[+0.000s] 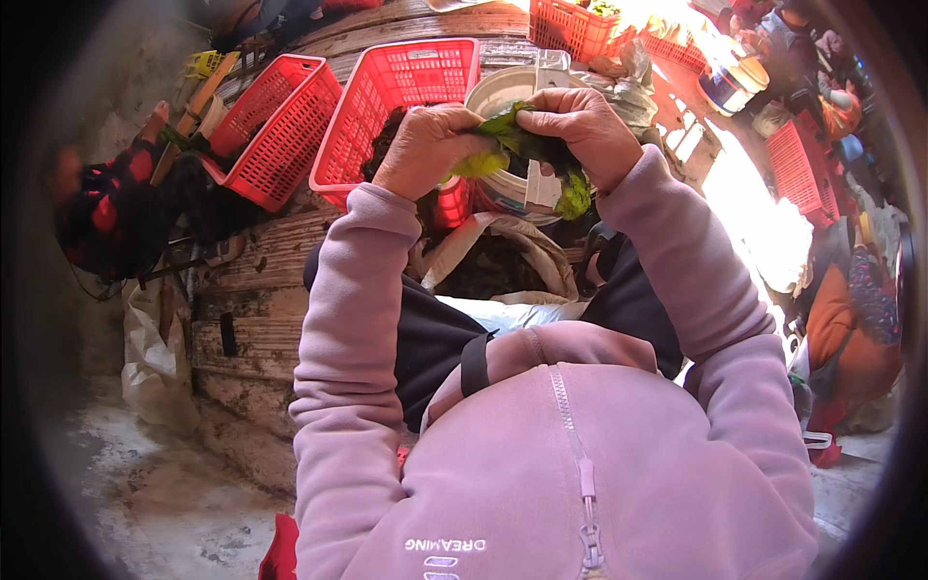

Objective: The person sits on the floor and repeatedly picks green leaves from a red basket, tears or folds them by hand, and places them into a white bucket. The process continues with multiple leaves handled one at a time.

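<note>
A large green leaf [510,129], dark in places with crinkled yellow-green edges, is stretched between my two hands. My left hand [429,148] pinches one side between thumb and fingers. On the other side, my right hand [583,130] grips it between thumb and forefinger. Below the leaf stands a round white bucket [496,90] with a pale flat bar [540,185] across it; its contents are mostly hidden. Just left of the bucket is a red plastic crate [417,69] holding dark matter. Between my knees, an open sack [464,246] contains dark, leaf-like pieces [500,264].
Another red crate [286,130] sits at the left, beside a seated person [119,203]. More red crates [569,29] stand at the back and right [801,170]. A white bucket [732,80] is at upper right, with people beyond. A pale sack [156,355] hangs at left.
</note>
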The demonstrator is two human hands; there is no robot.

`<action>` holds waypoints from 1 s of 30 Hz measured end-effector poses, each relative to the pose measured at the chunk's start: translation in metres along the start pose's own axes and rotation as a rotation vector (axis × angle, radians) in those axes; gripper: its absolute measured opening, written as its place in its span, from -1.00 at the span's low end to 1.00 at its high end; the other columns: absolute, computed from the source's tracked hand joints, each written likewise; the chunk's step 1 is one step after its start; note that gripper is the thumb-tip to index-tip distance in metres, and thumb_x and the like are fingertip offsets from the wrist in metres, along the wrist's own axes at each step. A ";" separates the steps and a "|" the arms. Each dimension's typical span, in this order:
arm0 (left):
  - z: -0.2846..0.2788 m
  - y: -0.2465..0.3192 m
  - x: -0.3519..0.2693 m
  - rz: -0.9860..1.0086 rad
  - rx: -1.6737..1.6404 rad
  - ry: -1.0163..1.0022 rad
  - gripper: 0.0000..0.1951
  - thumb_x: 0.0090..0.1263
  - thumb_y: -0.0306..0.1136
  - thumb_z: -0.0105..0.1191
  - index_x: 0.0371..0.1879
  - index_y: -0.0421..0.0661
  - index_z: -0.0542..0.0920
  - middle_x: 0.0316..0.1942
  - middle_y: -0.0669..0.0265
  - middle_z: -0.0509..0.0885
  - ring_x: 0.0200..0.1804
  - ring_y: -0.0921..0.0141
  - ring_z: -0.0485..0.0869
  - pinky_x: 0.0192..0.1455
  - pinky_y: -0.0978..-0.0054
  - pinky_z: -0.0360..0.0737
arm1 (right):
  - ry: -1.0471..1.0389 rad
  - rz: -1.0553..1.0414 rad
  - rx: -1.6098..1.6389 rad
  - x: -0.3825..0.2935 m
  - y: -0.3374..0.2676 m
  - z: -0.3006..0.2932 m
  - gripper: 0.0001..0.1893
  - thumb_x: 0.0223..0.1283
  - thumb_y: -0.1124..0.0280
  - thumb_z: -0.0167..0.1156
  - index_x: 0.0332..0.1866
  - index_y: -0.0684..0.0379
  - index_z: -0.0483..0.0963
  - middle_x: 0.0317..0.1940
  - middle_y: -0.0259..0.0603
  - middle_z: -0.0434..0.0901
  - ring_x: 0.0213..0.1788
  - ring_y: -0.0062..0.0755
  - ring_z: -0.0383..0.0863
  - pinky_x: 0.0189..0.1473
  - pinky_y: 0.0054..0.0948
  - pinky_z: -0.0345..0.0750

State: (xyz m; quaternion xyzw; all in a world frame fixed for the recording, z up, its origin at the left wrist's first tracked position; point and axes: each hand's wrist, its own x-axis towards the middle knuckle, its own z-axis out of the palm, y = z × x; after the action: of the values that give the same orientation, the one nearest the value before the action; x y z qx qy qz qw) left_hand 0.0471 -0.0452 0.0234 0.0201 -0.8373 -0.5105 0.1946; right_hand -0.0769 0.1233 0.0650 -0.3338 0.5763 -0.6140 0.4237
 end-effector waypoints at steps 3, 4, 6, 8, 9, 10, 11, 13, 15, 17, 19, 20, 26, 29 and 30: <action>-0.006 -0.008 0.003 0.235 0.498 0.350 -0.80 0.21 -0.40 0.13 -0.22 -0.19 0.62 -0.48 0.24 0.62 -0.43 0.41 0.60 -0.30 0.48 0.51 | 0.001 0.001 0.060 -0.005 -0.002 0.007 -0.89 0.13 0.49 0.15 -0.31 0.31 0.55 -0.53 -0.30 0.59 -0.54 -0.63 0.55 -0.43 -0.63 0.52; -0.005 -0.010 0.004 0.185 0.484 0.471 -0.80 0.21 -0.40 0.14 -0.22 -0.19 0.62 -0.55 0.30 0.58 -0.49 0.46 0.55 -0.36 0.50 0.49 | -0.016 -0.046 0.064 -0.006 -0.001 0.010 -0.88 0.14 0.47 0.14 -0.29 0.30 0.54 -0.50 -0.30 0.60 -0.50 -0.63 0.56 -0.36 -0.63 0.53; 0.000 -0.011 0.001 -0.139 0.328 0.525 -0.70 0.27 -0.21 0.05 -0.23 -0.21 0.63 -0.60 0.33 0.57 -0.53 0.49 0.53 -0.42 0.53 0.48 | 0.023 -0.087 0.114 -0.009 0.000 0.013 -0.87 0.15 0.45 0.14 -0.27 0.29 0.53 -0.47 -0.31 0.60 -0.45 -0.64 0.56 -0.32 -0.63 0.52; 0.007 -0.005 -0.005 -0.549 -0.159 0.304 -0.48 0.31 0.10 -0.11 -0.25 -0.18 0.63 -0.50 0.25 0.63 -0.42 0.39 0.60 -0.36 0.42 0.49 | 0.072 -0.109 0.141 -0.012 0.001 0.014 -0.85 0.16 0.42 0.12 -0.25 0.26 0.52 -0.41 -0.32 0.61 -0.39 -0.66 0.56 -0.28 -0.64 0.49; 0.012 0.000 -0.009 -0.738 -0.457 0.175 -0.40 0.28 0.22 -0.18 -0.26 -0.14 0.64 -0.42 0.20 0.67 -0.34 0.30 0.64 -0.30 0.31 0.49 | 0.079 -0.138 0.162 -0.014 0.002 0.014 -0.85 0.16 0.42 0.11 -0.25 0.26 0.52 -0.40 -0.32 0.61 -0.38 -0.67 0.55 -0.28 -0.64 0.48; 0.024 0.007 -0.016 -0.584 -0.737 0.065 -0.35 0.28 0.26 -0.24 -0.28 -0.17 0.64 -0.39 0.23 0.67 -0.35 0.34 0.63 -0.31 0.35 0.49 | 0.091 -0.165 0.185 -0.015 0.004 0.014 -0.86 0.17 0.43 0.11 -0.25 0.27 0.53 -0.40 -0.32 0.61 -0.38 -0.67 0.55 -0.28 -0.64 0.48; 0.039 0.013 -0.022 -0.534 -0.959 0.010 -0.30 0.28 0.30 -0.30 -0.30 -0.19 0.64 -0.36 0.26 0.67 -0.35 0.37 0.63 -0.32 0.38 0.49 | 0.098 -0.187 0.215 -0.017 0.008 0.014 -0.86 0.17 0.43 0.10 -0.26 0.27 0.53 -0.39 -0.33 0.61 -0.38 -0.67 0.54 -0.28 -0.64 0.47; 0.057 0.022 -0.019 -0.368 -1.109 0.154 -0.55 0.34 -0.02 -0.07 -0.28 -0.23 0.63 -0.35 0.29 0.65 -0.38 0.48 0.60 -0.32 0.57 0.49 | 0.119 -0.270 0.204 -0.019 0.019 0.017 -0.88 0.16 0.50 0.10 -0.26 0.29 0.53 -0.39 -0.34 0.59 -0.37 -0.68 0.52 -0.25 -0.67 0.45; 0.065 0.025 -0.016 -0.178 -0.960 0.255 -0.73 0.33 -0.24 0.04 -0.28 -0.24 0.62 -0.39 0.32 0.64 -0.41 0.55 0.58 -0.34 0.66 0.47 | 0.137 -0.374 0.152 -0.023 0.033 0.018 -0.89 0.14 0.53 0.11 -0.26 0.31 0.53 -0.40 -0.35 0.59 -0.36 -0.69 0.51 -0.24 -0.68 0.44; 0.063 0.024 -0.014 -0.286 -1.005 0.258 -0.88 0.25 -0.49 0.10 -0.29 -0.25 0.61 -0.41 0.34 0.63 -0.42 0.58 0.57 -0.36 0.68 0.49 | 0.166 -0.294 0.149 -0.029 0.045 0.013 -0.90 0.13 0.55 0.12 -0.27 0.31 0.53 -0.41 -0.34 0.58 -0.39 -0.67 0.51 -0.27 -0.66 0.47; 0.059 0.023 -0.012 -0.391 -0.941 0.202 -0.86 0.27 -0.49 0.07 -0.24 -0.27 0.58 -0.37 0.28 0.64 -0.39 0.52 0.61 -0.33 0.63 0.56 | 0.132 -0.189 0.176 -0.037 0.054 0.002 -0.90 0.12 0.53 0.15 -0.27 0.30 0.53 -0.42 -0.33 0.58 -0.41 -0.66 0.52 -0.29 -0.65 0.48; 0.058 0.024 -0.011 -0.429 -0.776 0.142 -0.87 0.23 -0.52 0.11 -0.27 -0.27 0.58 -0.40 0.29 0.65 -0.40 0.52 0.62 -0.30 0.63 0.56 | 0.180 -0.103 0.201 -0.042 0.056 -0.007 -0.87 0.09 0.49 0.17 -0.27 0.29 0.53 -0.42 -0.30 0.59 -0.46 -0.63 0.53 -0.34 -0.63 0.49; 0.063 0.046 0.002 -0.409 -0.493 -0.199 -0.83 0.18 -0.53 0.14 -0.26 -0.29 0.58 -0.42 0.39 0.61 -0.38 0.60 0.55 -0.32 0.67 0.51 | 0.006 -0.512 -0.303 -0.016 0.052 -0.066 -0.57 0.17 0.21 -0.05 -0.02 0.34 0.46 -0.10 -0.08 0.54 -0.03 -0.42 0.50 0.10 -0.46 0.36; 0.069 0.051 0.007 -0.398 -0.502 -0.223 -0.85 0.24 -0.45 0.13 -0.31 -0.30 0.62 -0.47 0.49 0.57 -0.40 0.68 0.48 -0.37 0.73 0.45 | -0.489 -0.156 0.349 -0.008 0.065 -0.068 -0.49 0.17 0.11 -0.03 0.03 0.38 0.41 -0.07 -0.12 0.52 -0.03 -0.45 0.50 0.07 -0.49 0.37; 0.070 0.051 0.008 -0.380 -0.505 -0.214 -0.85 0.24 -0.46 0.13 -0.32 -0.30 0.62 -0.47 0.48 0.57 -0.40 0.68 0.48 -0.37 0.73 0.45 | -0.506 -0.029 0.437 -0.005 0.069 -0.066 -0.61 0.24 0.14 0.01 -0.11 0.30 0.51 -0.27 -0.30 0.59 -0.21 -0.60 0.53 -0.12 -0.55 0.45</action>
State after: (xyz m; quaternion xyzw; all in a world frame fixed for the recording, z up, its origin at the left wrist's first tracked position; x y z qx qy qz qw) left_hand 0.0235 0.0366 0.0413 0.0733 -0.6812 -0.7284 0.0058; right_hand -0.1247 0.1572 -0.0102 -0.3850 0.3025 -0.6266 0.6064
